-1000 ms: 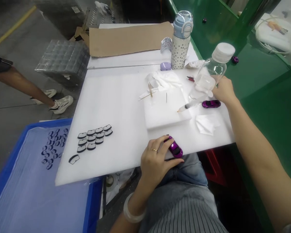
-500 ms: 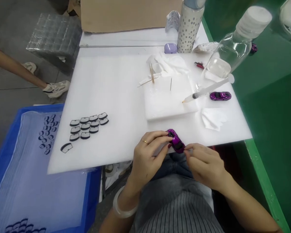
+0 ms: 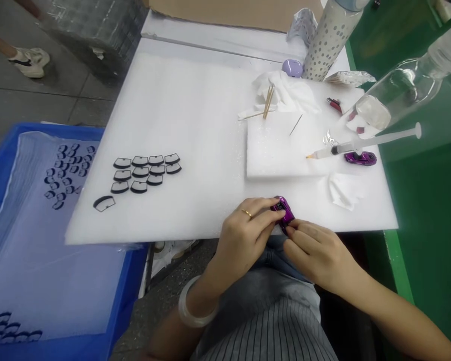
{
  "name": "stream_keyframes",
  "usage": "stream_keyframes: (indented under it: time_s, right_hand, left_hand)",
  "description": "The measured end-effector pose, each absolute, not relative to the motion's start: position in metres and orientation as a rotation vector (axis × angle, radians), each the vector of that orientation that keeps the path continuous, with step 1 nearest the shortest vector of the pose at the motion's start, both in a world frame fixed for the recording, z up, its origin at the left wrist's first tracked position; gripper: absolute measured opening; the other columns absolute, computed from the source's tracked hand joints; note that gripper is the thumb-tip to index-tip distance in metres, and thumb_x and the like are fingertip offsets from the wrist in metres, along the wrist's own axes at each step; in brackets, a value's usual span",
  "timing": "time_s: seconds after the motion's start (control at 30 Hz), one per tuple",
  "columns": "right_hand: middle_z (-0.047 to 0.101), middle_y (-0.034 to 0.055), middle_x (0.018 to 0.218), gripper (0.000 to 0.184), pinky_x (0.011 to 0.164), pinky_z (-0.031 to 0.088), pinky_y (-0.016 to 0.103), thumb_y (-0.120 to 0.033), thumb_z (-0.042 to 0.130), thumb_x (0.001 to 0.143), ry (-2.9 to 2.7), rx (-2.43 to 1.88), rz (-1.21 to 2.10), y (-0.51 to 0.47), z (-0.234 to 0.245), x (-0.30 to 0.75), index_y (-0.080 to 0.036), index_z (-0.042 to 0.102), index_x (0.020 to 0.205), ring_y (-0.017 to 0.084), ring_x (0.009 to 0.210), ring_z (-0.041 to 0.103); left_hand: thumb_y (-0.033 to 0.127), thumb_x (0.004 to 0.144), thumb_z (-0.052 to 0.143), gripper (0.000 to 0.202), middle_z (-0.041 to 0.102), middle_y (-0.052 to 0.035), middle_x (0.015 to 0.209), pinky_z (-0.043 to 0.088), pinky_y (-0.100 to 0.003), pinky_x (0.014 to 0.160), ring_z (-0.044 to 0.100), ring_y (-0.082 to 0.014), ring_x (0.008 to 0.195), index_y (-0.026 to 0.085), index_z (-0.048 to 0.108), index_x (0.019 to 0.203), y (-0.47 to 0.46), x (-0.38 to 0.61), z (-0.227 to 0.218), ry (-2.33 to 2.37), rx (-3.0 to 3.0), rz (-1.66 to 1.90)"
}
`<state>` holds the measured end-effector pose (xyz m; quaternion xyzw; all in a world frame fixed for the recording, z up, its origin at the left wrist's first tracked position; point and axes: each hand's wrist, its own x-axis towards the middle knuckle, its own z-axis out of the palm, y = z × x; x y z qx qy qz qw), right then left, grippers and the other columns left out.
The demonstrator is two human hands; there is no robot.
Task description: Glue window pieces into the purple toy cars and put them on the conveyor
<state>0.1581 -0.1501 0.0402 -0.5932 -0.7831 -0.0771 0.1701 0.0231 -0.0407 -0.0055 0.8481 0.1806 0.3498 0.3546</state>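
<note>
At near edge of counter (image 3: 195, 210), left hand (image 3: 244, 228) pinches purple toy car (image 3: 288, 215), right hand (image 3: 319, 253) its near end, apparently steadying it; syringe (image 3: 379, 140) lies tip on foam block (image 3: 274, 160), perhaps propped clear.

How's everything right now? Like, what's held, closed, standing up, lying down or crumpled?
Near purple car: held by left hand and right hand
Other purple car: resting, not held
Clear bottle: capped, standing
Dotted bottle: standing
Lilac case: closed
Syringe: lying down
Bigger white tissue: crumpled
Wooden sticks: some standing aslant, one lying
Black-edged pieces: lying spread out
</note>
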Motion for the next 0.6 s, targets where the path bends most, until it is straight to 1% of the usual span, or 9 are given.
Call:
stream_keyframes:
  time_s: [0.1, 0.17, 0.3, 0.47, 0.6]
  right_hand:
    - [0.041, -0.001, 0.057, 0.038, 0.059, 0.054, 0.024, 0.004, 0.048, 0.086, -2.293, -1.662, -0.207, -0.146, 0.046, 0.161, -0.017, 0.046, 0.056, 0.011, 0.056, 0.041]
    - [0.042, -0.001, 0.057, 0.037, 0.055, 0.051, 0.023, 0.004, 0.048, 0.087, -2.287, -1.678, -0.177, -0.143, 0.048, 0.161, -0.017, 0.047, 0.057, 0.01, 0.055, 0.04]
    - [0.039, -0.0024, 0.056, 0.038, 0.055, 0.049, 0.019, 0.007, 0.052, 0.084, -2.198, -1.726, -0.253, -0.14, 0.041, 0.155, -0.016, 0.045, 0.055, 0.008, 0.054, 0.036]
    - [0.035, -0.0031, 0.053, 0.041, 0.056, 0.05, 0.02, 0.011, 0.063, 0.074, -2.142, -1.535, -0.423, -0.14, 0.024, 0.158, -0.016, 0.043, 0.051, 0.008, 0.056, 0.034]
    - [0.031, -0.0036, 0.053, 0.044, 0.054, 0.048, 0.018, 0.01, 0.064, 0.074, -2.111, -1.461, -0.392, -0.146, 0.017, 0.163, -0.017, 0.039, 0.05, 0.007, 0.055, 0.033]
  left_hand:
    - [0.008, 0.092, 0.059, 0.017, 0.07, -0.0079, 0.112, 0.06, -0.036, 0.089, 0.065, -0.0202, 0.107, 0.016, 0.07, 0.103, -0.041, 0.024, -0.006, 0.467, 2.186, 0.913]
    - [0.008, 0.093, 0.059, 0.016, 0.071, -0.0077, 0.11, 0.06, -0.036, 0.088, 0.066, -0.0202, 0.105, 0.015, 0.07, 0.102, -0.041, 0.025, -0.007, 0.477, 2.189, 0.938]
    - [0.009, 0.093, 0.059, 0.016, 0.071, -0.0075, 0.11, 0.061, -0.036, 0.086, 0.066, -0.0202, 0.104, 0.015, 0.07, 0.102, -0.043, 0.026, -0.008, 0.507, 2.188, 0.977]
    - [0.01, 0.093, 0.06, 0.016, 0.072, -0.0074, 0.111, 0.061, -0.036, 0.086, 0.066, -0.0205, 0.104, 0.016, 0.071, 0.103, -0.042, 0.026, -0.009, 0.53, 2.189, 0.979]
    - [0.009, 0.092, 0.06, 0.016, 0.072, -0.0073, 0.11, 0.061, -0.035, 0.085, 0.066, -0.0202, 0.103, 0.016, 0.071, 0.102, -0.043, 0.026, -0.01, 0.545, 2.187, 0.992]
